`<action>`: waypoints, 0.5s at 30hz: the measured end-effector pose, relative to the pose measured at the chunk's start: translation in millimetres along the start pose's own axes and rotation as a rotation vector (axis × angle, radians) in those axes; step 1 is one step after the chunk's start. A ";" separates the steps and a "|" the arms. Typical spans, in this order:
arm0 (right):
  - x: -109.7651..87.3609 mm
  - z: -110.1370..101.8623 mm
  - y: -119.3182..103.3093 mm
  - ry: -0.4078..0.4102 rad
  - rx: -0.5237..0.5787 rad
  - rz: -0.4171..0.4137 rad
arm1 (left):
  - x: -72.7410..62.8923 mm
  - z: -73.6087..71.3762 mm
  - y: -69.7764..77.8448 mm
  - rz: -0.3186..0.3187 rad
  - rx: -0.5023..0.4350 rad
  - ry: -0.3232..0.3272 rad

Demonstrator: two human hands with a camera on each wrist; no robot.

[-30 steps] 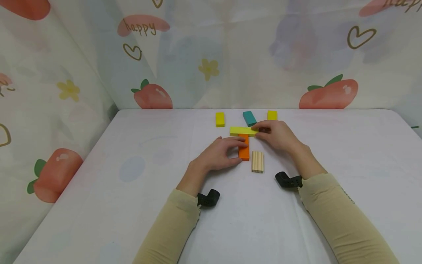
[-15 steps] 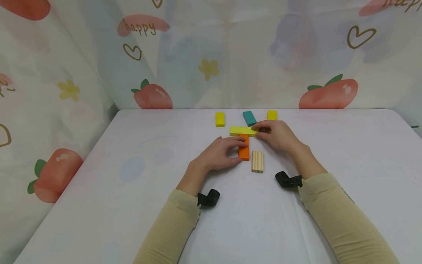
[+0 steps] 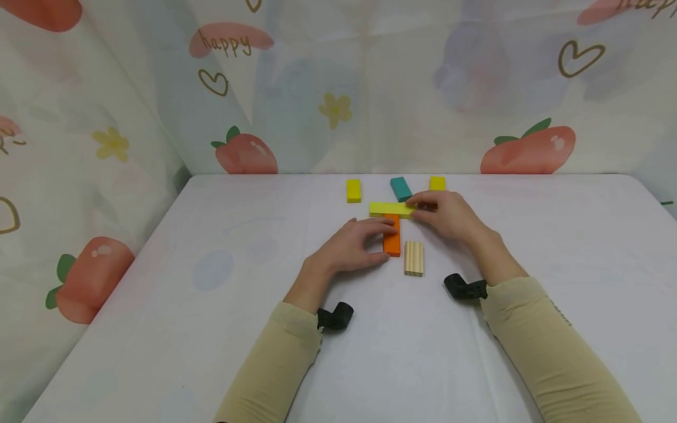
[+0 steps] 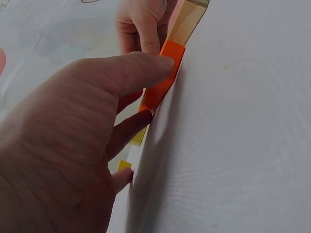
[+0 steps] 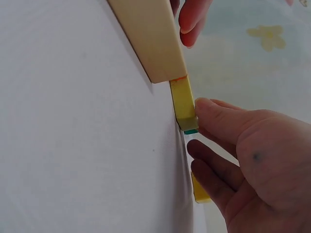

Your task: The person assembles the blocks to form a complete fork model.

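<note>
An orange block (image 3: 392, 245) lies lengthwise in the middle of the table. Across its far end lies a yellow-green block (image 3: 385, 209), the two forming a T. My left hand (image 3: 350, 245) holds the orange block, thumb at its near end and fingers toward its far end. With thumb and fingertips my right hand (image 3: 448, 216) pinches the right end of the yellow-green block. In the right wrist view the thumb rests against that block's end (image 5: 183, 104). Just right of the orange block sits a striped natural-wood block (image 3: 414, 258).
Behind the T, near the table's back edge, lie a yellow block (image 3: 353, 191), a tilted teal block (image 3: 401, 189) and another yellow block (image 3: 437, 183), partly hidden by the right hand. White cloth (image 3: 402, 352) covers the table. A printed curtain (image 3: 370, 88) hangs behind.
The right hand has shifted very slightly at the end of the yellow-green block. The left hand and the blocks look the same, and both grips stay as they were.
</note>
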State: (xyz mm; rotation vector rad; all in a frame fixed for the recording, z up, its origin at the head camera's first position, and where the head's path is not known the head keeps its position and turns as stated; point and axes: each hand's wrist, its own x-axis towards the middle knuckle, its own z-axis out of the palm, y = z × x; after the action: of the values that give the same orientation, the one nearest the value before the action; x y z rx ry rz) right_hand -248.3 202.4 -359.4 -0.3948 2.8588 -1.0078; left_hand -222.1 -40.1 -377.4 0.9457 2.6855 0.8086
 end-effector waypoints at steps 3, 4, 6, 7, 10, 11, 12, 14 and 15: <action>-1.3 -3.2 -0.3 0.008 0.007 0.006 | -0.3 -0.6 0.3 0.000 -0.001 -0.001; -1.8 -4.0 -0.7 0.012 0.011 0.008 | -0.6 -0.9 0.2 0.001 -0.003 -0.001; -2.3 -5.1 -1.8 0.017 0.018 0.014 | -1.2 -1.4 -0.2 0.001 -0.007 0.003; -2.4 -5.4 -2.2 0.018 0.023 0.017 | -1.7 -2.0 -0.5 0.004 -0.010 0.007; -2.0 -5.5 -2.8 0.024 0.034 0.023 | -3.3 -3.4 -2.5 0.006 -0.029 0.022; -1.7 -5.6 -2.7 0.026 0.035 0.025 | -3.7 -3.7 -3.3 0.006 -0.036 0.028; -1.5 -5.7 -2.5 0.029 0.036 0.027 | -4.1 -4.3 -4.2 0.008 -0.046 0.035; -1.1 -5.8 -2.3 0.036 0.039 0.029 | -4.6 -5.0 -6.1 0.007 -0.070 0.049; -1.1 -5.9 -2.6 0.040 0.040 0.031 | -4.8 -5.4 -7.1 0.003 -0.083 0.056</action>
State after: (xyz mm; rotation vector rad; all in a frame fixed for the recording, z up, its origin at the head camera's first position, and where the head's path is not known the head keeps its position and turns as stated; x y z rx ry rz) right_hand -247.7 204.3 -353.2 -0.3307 2.8648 -1.0779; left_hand -223.9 -50.0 -376.9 0.9219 2.6750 0.9530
